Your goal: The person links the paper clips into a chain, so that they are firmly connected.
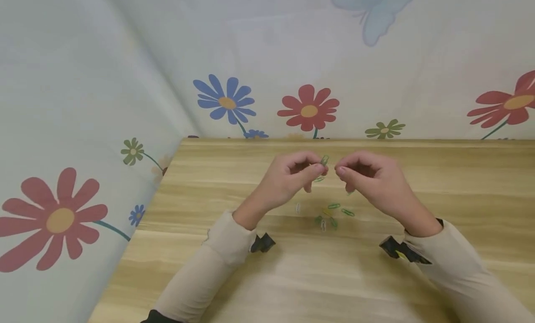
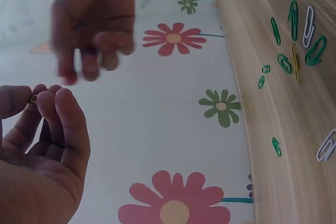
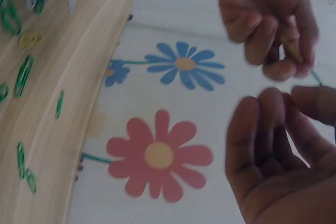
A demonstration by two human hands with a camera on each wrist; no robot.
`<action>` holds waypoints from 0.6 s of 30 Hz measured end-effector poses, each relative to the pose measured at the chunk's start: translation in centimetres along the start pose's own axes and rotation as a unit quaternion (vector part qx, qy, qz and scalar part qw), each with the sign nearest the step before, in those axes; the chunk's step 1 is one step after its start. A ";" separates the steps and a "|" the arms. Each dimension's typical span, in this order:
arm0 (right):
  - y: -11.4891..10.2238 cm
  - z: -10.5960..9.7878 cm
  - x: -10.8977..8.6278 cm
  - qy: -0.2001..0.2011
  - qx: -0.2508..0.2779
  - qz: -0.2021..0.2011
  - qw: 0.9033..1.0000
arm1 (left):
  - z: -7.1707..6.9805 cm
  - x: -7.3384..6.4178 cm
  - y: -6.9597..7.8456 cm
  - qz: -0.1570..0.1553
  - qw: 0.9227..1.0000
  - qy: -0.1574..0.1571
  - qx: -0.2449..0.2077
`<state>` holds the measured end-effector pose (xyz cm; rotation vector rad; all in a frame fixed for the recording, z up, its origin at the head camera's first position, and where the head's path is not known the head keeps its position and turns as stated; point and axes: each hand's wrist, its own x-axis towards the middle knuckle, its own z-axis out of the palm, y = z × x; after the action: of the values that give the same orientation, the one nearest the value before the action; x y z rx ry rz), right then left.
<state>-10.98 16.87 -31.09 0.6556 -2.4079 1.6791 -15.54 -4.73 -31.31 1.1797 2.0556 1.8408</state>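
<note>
My left hand (image 1: 288, 177) pinches a small paper clip (image 1: 324, 160) between thumb and fingertips; it looks green in the head view and yellowish in the right wrist view. Just across a narrow gap, my right hand (image 1: 372, 177) is raised at the same height, its fingers curled and the thumb meeting the index fingertip. Nothing shows in that pinch. Below both hands, loose paper clips lie on the wooden table (image 1: 234, 211): several green clips (image 1: 348, 212), a yellow clip (image 1: 327, 212) and white clips (image 1: 298, 208).
One green clip (image 2: 276, 147) lies apart from the main cluster, nearer the table's far edge. Behind the table hangs a pale wall covering (image 1: 267, 58) printed with flowers and a butterfly. Dark wrist devices (image 1: 263, 243) stick out at the cuffs.
</note>
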 end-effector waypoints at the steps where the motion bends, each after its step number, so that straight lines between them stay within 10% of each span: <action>1: 0.5 0.0 0.1 -0.016 -0.015 0.016 1.000 | -0.1 -0.1 0.0 0.001 1.000 0.004 -0.006; 9: 5.1 0.7 0.7 -0.209 -0.183 0.088 0.957 | -1.0 -0.4 0.4 0.007 0.999 0.039 -0.024; 18: 8.1 1.5 0.5 -0.229 -0.249 0.105 0.935 | -1.7 0.1 0.8 0.028 0.998 0.047 -0.036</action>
<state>-14.58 17.65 -38.44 0.7891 -3.1574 0.9540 -16.27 -6.05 -30.13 1.1653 2.0034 2.0162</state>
